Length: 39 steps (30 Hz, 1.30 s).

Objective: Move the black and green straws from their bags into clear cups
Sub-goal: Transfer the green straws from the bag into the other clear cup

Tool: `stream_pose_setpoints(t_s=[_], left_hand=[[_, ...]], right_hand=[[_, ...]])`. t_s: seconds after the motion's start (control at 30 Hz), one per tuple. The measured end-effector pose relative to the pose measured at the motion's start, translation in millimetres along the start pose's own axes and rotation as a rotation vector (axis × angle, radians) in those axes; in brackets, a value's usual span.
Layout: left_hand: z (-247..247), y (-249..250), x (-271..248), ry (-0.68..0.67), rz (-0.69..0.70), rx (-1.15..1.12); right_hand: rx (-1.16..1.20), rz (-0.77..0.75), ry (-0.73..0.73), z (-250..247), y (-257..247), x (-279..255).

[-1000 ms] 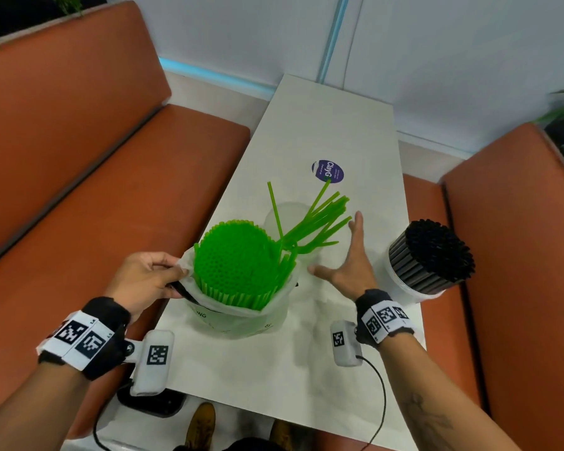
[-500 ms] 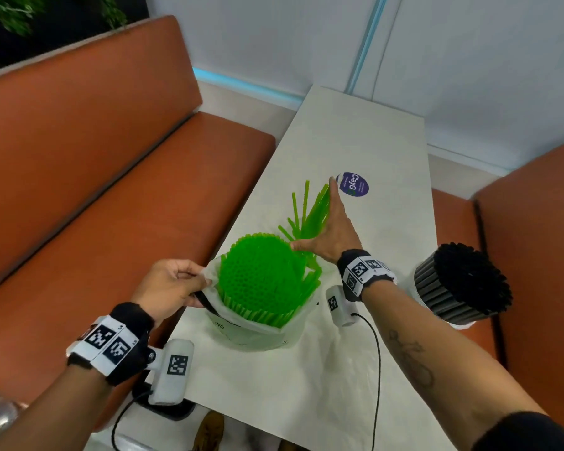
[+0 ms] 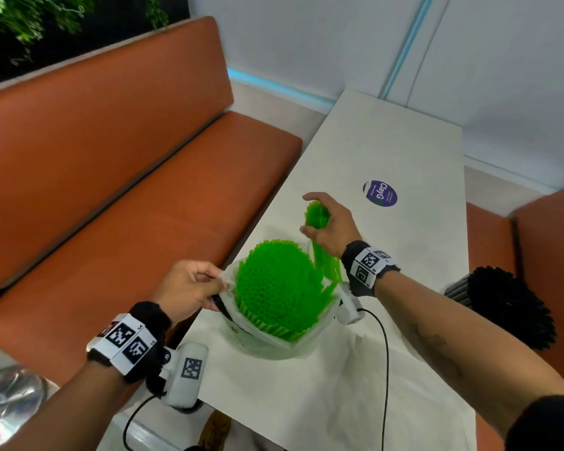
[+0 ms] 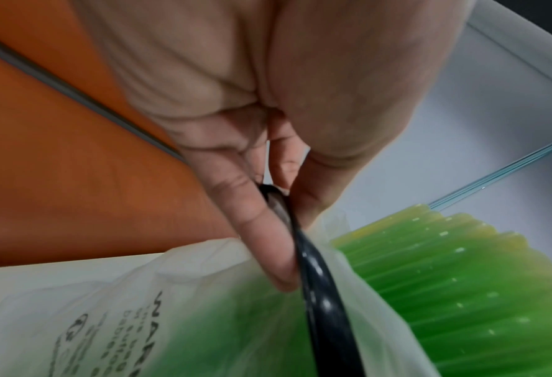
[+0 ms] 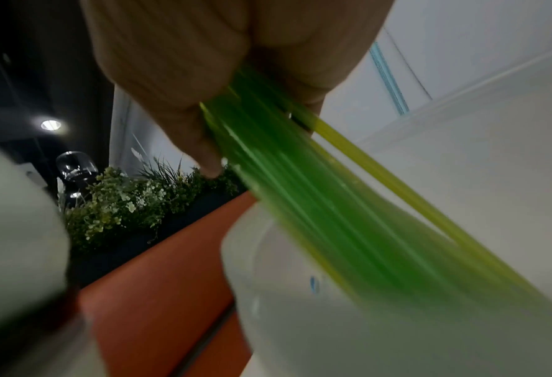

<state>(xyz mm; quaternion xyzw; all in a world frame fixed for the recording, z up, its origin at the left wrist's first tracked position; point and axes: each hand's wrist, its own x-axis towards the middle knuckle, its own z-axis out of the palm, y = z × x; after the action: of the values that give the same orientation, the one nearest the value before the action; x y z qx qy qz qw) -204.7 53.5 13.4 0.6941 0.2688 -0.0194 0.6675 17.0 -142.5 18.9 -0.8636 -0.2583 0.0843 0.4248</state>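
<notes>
Two hands work over the white counter (image 3: pixel 404 151). The left hand (image 3: pixel 186 288) sits at the counter's left edge with its fingers curled, pinching the rim of the clear bag (image 3: pixel 274 345) together with a black band (image 4: pixel 316 280); in the left wrist view the thumb and forefinger clamp that band against the plastic. The right hand (image 3: pixel 331 224) is raised just beyond the bag, wrist bent, its grip closed round a small bunch (image 3: pixel 318 216) of green straws. The bunch runs down from the fist, and the right wrist view shows its lower ends inside a clear cup (image 5: pixel 381 318), though that view is blurred.

The bag stands upright on the counter, near its front, packed with green straws (image 3: pixel 274 288) whose open ends form a bright dome above the rolled-down rim. Black print shows on the bag's side. The black straws (image 3: pixel 505 304) stand in a dense bundle at the counter's right edge, well apart from the bag; whatever holds them is hidden behind the right forearm. A round purple sticker (image 3: pixel 380 193) lies further along the counter. Orange benches (image 3: pixel 111 177) flank it on both sides.
</notes>
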Motion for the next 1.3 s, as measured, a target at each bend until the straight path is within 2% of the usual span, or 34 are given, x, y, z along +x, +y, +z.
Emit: stream_pose_setpoints(t_s=[0.1,0.23,0.27,0.33,0.53,0.6,0.7,0.77,0.83,1.1,1.3], left_hand=[[-0.9,0.9,-0.3,-0.001,-0.003,-0.004],[-0.1,2.1,0.0,-0.007,-0.002,-0.014],[-0.2,2.4,0.0,-0.008,-0.001,-0.016],[-0.2,2.3,0.3,-0.003,-0.001,-0.019],[-1.9,-0.6,1.1,0.007,0.000,-0.013],[-2.5,-1.2,1.3,0.008,0.004,-0.012],[-1.8,-1.7,1.3,0.008,0.008,-0.010],[-1.2,-1.8,1.8,0.007,0.012,-0.010],[-0.3,-1.8,2.4,0.009,0.013,-0.017],[3.2,-2.0,5.0,0.018,0.010,-0.021],[2.8,-1.9,7.3,0.016,0.015,-0.030]], right_hand=[[-0.042,-0.048,0.040,-15.9,-9.7,5.4],[-0.180,0.005,-0.280,-33.0,-18.0,1.6],[-0.163,0.020,-0.316,-36.8,-19.3,-1.7],[-0.094,0.027,-0.281,-46.8,-21.6,-10.1],[0.076,-0.004,0.052,-75.9,-30.0,-56.6],[0.203,0.009,0.106,-78.5,-29.5,-80.8],[0.330,0.057,-0.005,-69.5,-21.8,-117.9],[0.333,0.086,-0.101,-57.6,-16.6,-136.8],[0.327,0.104,-0.125,-44.3,-13.6,-147.9],[0.236,0.083,0.099,6.7,-22.1,-154.7],[0.184,0.064,0.102,8.7,-24.7,-153.4]])
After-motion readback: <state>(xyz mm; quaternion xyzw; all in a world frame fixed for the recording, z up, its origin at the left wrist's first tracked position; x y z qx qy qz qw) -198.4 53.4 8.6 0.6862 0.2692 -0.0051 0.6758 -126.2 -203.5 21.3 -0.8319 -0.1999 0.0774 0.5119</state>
